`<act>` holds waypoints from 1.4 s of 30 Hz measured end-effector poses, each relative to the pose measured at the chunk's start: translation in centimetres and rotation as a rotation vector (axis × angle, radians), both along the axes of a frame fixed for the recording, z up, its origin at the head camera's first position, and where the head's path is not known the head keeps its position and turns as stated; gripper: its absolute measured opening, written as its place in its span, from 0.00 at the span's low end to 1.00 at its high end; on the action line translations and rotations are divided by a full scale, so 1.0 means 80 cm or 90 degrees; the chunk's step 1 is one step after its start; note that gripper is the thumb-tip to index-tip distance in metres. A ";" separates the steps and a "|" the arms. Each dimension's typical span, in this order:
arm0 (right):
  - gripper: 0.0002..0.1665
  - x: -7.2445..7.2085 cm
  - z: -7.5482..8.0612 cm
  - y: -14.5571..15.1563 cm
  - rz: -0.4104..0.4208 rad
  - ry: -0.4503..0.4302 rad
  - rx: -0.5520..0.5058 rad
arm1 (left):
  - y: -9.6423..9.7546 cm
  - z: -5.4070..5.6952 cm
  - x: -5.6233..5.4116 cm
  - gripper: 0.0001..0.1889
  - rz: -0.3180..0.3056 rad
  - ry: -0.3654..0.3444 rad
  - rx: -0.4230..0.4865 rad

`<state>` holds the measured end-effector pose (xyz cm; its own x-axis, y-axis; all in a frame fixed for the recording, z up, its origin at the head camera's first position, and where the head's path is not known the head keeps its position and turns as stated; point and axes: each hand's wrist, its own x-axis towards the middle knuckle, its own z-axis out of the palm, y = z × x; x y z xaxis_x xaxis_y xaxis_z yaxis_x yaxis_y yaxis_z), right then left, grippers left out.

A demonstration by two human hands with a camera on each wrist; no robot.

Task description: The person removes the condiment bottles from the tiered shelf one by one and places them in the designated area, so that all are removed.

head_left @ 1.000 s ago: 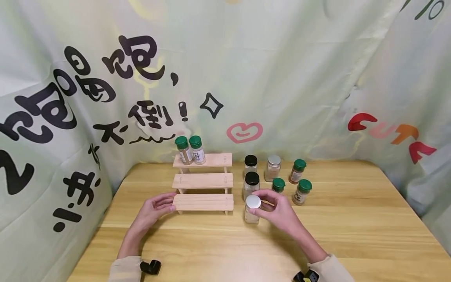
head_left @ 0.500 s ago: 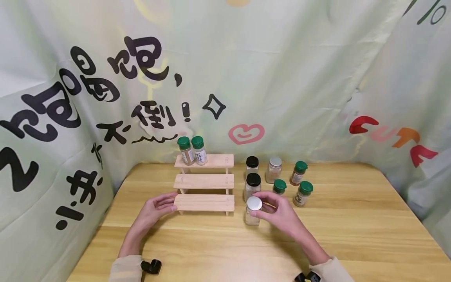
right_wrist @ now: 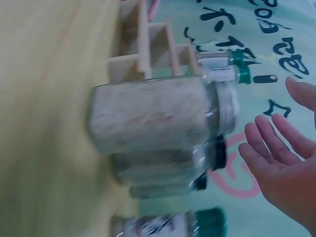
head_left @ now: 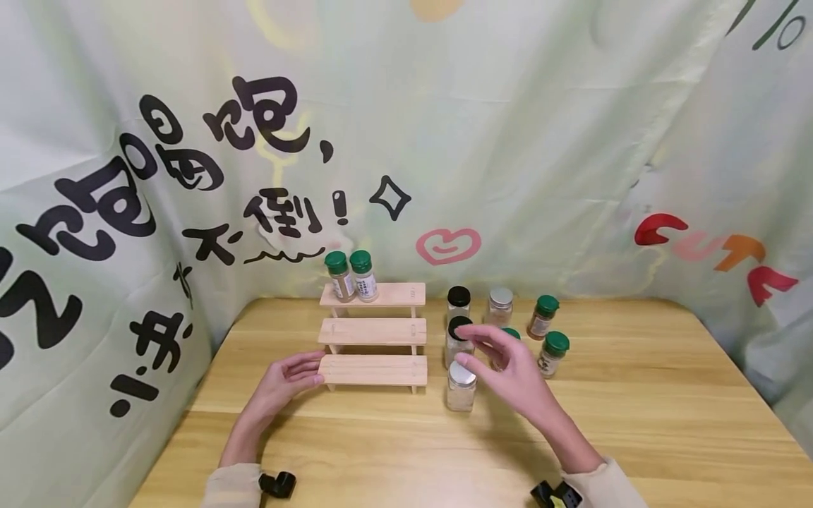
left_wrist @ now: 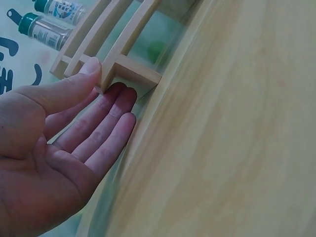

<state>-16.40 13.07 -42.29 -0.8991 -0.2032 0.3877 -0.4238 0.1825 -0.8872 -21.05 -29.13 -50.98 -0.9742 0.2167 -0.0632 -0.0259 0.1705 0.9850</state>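
Observation:
A three-step wooden rack [head_left: 372,367] stands on the table. My left hand [head_left: 287,384] rests at the left end of its lowest step, thumb at the front corner. In the left wrist view, that thumb touches the wood and the other fingers extend loosely beside and below it. A clear jar [head_left: 460,396] with a silver lid and pale contents stands upright right of the rack. My right hand [head_left: 508,370] is raised at its lid; in the right wrist view the relaxed fingers [right_wrist: 276,143] are apart from the jar. Behind it stands a black-lidded jar [head_left: 459,349].
Two green-capped spice bottles [head_left: 365,283] stand on the rack's top step. Right of the rack are another black-lidded jar [head_left: 459,298], a silver-lidded jar [head_left: 500,309] and several green-capped bottles [head_left: 552,353], one partly behind my right hand. A printed curtain [head_left: 546,155] hangs behind the table.
My right hand has let go of the silver-lidded jar, lifting up and slightly right as its fingers spread. The jar stays standing. My left hand keeps its place at the rack.

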 end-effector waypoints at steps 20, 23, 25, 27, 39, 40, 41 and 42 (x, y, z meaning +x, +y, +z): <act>0.25 -0.055 0.056 -0.078 0.016 0.002 -0.040 | 0.006 0.001 0.002 0.30 0.005 -0.004 -0.006; 0.26 -0.063 0.059 -0.086 0.011 -0.001 -0.044 | 0.007 0.001 0.002 0.30 0.006 -0.009 -0.007; 0.27 -0.069 0.061 -0.091 0.007 -0.005 -0.050 | 0.007 0.001 0.002 0.30 0.006 -0.009 -0.007; 0.27 -0.075 0.062 -0.097 0.006 -0.007 -0.057 | 0.007 0.001 0.002 0.30 0.008 -0.008 -0.005; 0.30 -0.109 0.077 -0.137 0.007 -0.017 -0.085 | 0.002 0.001 0.002 0.31 0.008 -0.009 -0.003; 0.30 -0.111 0.078 -0.140 0.009 -0.021 -0.085 | 0.002 0.000 0.002 0.31 0.007 -0.008 -0.004; 0.30 -0.114 0.078 -0.143 0.010 -0.023 -0.085 | 0.002 0.000 0.002 0.31 0.007 -0.008 -0.002; 0.30 -0.116 0.079 -0.147 0.013 -0.024 -0.087 | 0.002 0.001 0.002 0.31 0.006 -0.006 0.000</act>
